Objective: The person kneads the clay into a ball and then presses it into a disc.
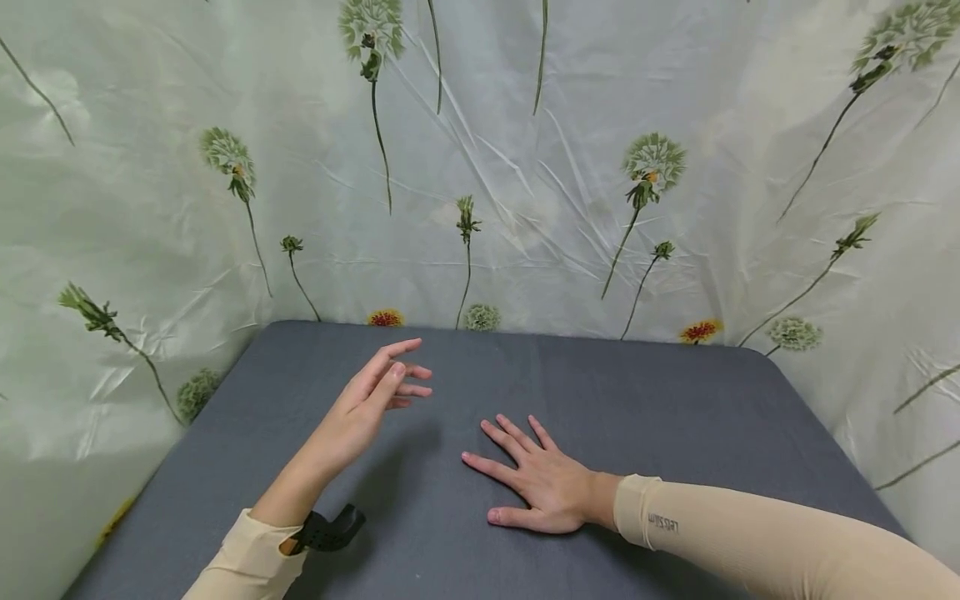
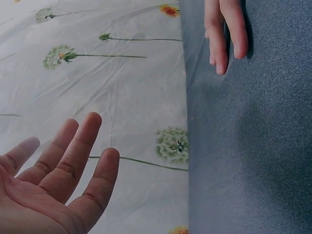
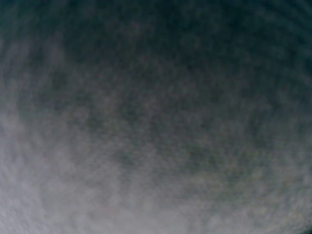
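My left hand is raised over the left part of the dark grey cloth-covered table, fingers loosely extended and pointing right, with its shadow on the cloth below. Nothing is in its palm, which shows in the left wrist view. My right hand lies palm down near the middle of the table, fingers spread and straight on the cloth. Its fingertips also appear at the top of the left wrist view. The right wrist view is a dark blur in which no hand shows.
A pale curtain printed with dandelions hangs behind and around the table. A black wrist camera mount sticks out from the left wrist. Beige sleeves cover both forearms.
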Demonstrator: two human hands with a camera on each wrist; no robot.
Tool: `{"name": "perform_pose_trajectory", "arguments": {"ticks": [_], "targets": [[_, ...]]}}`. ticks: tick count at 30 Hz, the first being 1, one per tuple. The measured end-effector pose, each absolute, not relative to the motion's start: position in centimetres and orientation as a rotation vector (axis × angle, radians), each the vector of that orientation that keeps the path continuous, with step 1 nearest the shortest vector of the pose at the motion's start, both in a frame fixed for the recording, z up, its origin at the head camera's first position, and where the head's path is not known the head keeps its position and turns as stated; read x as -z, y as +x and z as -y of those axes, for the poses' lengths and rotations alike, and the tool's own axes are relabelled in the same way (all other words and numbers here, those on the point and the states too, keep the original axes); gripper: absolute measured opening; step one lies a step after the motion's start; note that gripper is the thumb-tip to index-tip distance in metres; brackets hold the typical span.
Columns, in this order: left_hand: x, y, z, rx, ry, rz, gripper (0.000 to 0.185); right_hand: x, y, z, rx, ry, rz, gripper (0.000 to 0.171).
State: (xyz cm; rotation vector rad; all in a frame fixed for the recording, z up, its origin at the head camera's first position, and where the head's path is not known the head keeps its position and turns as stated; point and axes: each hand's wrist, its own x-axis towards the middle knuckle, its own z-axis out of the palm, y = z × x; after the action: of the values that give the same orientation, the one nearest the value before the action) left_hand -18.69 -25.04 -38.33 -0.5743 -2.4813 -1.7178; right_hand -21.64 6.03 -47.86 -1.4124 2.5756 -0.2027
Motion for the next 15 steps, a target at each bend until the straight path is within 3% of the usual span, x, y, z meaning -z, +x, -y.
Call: {"name": "perform_pose_trajectory", "arguments": {"ticks": [15], "targets": [[38.38, -19.45, 25.13, 1.755, -0.631, 2.467, 0.051, 47.81, -22.12, -5.9, 0.175, -1.394, -2.576, 0.075]]}}
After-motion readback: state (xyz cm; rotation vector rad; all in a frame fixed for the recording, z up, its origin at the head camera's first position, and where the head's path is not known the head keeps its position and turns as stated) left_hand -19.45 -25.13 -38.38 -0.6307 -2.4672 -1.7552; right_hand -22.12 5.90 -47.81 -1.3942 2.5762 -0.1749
